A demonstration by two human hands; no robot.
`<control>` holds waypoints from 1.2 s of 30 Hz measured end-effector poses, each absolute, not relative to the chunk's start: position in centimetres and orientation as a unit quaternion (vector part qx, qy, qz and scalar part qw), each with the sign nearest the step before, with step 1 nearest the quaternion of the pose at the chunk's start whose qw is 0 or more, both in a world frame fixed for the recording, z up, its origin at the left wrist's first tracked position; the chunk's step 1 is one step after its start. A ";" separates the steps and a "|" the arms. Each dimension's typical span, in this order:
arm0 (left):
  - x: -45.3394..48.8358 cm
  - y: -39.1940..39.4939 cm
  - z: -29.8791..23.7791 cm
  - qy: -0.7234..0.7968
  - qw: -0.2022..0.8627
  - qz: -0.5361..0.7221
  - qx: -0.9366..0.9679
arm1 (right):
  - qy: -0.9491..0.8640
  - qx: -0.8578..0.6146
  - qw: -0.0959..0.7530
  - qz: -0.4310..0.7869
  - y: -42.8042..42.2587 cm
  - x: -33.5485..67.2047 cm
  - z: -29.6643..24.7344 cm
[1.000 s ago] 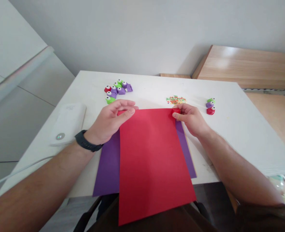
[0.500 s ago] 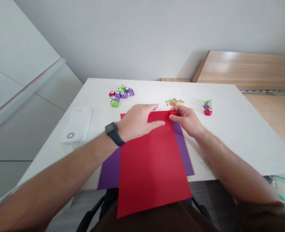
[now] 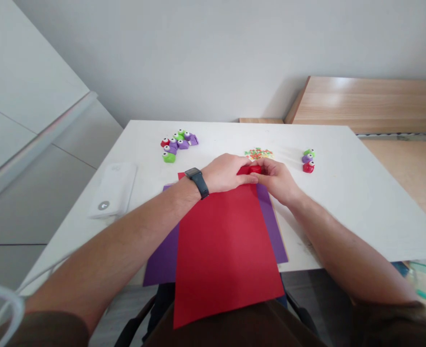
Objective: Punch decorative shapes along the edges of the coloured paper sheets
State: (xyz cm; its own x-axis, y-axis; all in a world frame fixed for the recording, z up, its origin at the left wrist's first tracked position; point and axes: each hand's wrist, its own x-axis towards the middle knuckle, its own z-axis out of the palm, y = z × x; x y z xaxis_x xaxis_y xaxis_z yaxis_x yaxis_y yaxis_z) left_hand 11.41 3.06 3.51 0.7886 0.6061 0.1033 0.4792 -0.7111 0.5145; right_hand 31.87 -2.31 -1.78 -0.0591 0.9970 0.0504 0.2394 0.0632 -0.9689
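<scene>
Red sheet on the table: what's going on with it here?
A person's right hand holds a small red gadget at the far right corner of the red sheet; the left hand is at it too, though its exact grip is unclear. The red sheet lies over a purple sheet, its near end past the edge of the table. Colored bits are scattered beyond the hands, with a cluster of eyed figures to the left and three more to the right.

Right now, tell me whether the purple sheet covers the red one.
No, the red sheet covers the middle of the purple sheet, which shows at both sides.
</scene>
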 end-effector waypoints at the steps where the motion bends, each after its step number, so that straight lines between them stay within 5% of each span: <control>1: 11.5 3.1 3.5 0.296 0.232 0.131 0.917 | -0.588 -0.532 0.434 0.428 -2.3 31.9 -1.8; 25: 10.6 2.7 3.1 0.307 0.173 0.130 0.927 | -0.611 -0.548 0.408 0.400 -2.5 31.8 -1.8; 36: 2.9 1.0 2.2 0.449 0.080 0.178 0.872 | -0.569 -0.544 0.440 0.432 -2.7 32.1 -1.3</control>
